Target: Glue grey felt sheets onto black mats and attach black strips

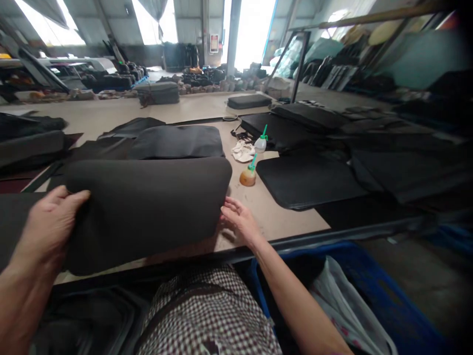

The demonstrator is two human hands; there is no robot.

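A dark, flat rectangular panel (151, 207) with rounded corners is held tilted above the near side of the table. My left hand (53, 222) grips its left edge, thumb on the front face and the other fingers mostly hidden behind. At the right edge, my right hand (238, 217) holds the panel lightly between thumb and fingertips. Behind it lies another dark panel (177, 141). Right of my right hand, more dark panels (310, 180) rest on the table.
Two squeeze bottles with green spouts, one amber (247, 177) and one clear (260, 143), stand beside a crumpled white cloth (243, 151). A blue crate (369, 266) with a whitish bag (343, 301) sits below the front table edge (291, 241). Dark stacks (158, 92) lie farther back.
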